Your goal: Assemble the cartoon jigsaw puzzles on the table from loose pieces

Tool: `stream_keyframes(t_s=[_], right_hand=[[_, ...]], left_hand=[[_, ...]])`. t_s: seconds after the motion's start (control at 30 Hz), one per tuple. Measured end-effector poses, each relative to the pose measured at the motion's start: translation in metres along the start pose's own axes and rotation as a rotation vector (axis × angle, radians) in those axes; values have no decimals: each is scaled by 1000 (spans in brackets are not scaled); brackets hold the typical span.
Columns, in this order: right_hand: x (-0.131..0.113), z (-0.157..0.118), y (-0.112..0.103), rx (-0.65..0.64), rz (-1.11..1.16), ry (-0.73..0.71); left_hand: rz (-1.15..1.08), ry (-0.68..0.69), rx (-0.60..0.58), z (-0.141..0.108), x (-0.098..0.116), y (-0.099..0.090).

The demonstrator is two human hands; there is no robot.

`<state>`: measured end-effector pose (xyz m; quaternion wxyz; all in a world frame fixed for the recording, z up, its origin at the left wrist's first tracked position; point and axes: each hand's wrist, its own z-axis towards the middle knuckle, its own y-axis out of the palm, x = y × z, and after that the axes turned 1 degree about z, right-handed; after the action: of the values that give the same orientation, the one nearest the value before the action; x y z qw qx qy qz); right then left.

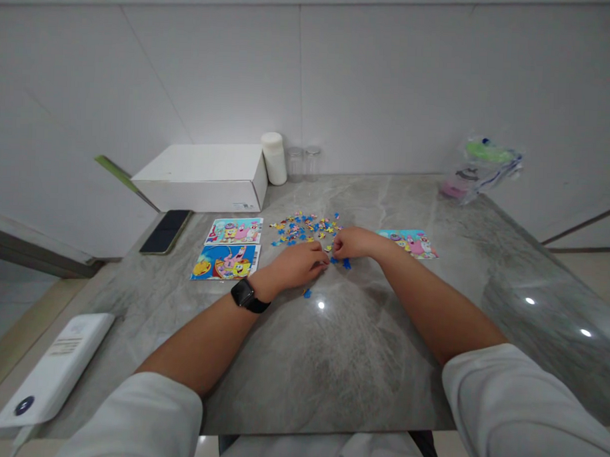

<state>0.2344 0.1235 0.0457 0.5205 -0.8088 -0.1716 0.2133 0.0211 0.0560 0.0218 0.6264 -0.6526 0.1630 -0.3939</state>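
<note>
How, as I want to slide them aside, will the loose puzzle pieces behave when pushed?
The puzzle pieces look small and thin, so each is probably light. Lying scattered and partly heaped, they would likely spread rather than move as one. The tabletop reflects light as if smooth, so they may slide easily.

Head-worn view, facing forward and down

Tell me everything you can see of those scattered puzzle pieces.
The puzzle pieces look like small printed card shapes with knobbly edges, mostly blue and yellow. They lie loose and crowded on the grey marbled table, beyond the left hand; a few blue ones sit beside the right hand; another lies nearer the table's front edge. Whether either hand grips one is too small to tell.
</note>
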Motion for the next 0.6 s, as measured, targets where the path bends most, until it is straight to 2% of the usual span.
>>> stream_keyframes(t_s=[0.27,0.47,0.6], right_hand=[[-8,-8,-1,3,-58,-7],[-15,-8,-2,-44,-102,28],[-13,-8,-4,-51,-102,39]], left_hand=[[32,28,-25,-1,3,3],[61,25,-60,-1,5,1],[82,13,-75,-1,4,4]])
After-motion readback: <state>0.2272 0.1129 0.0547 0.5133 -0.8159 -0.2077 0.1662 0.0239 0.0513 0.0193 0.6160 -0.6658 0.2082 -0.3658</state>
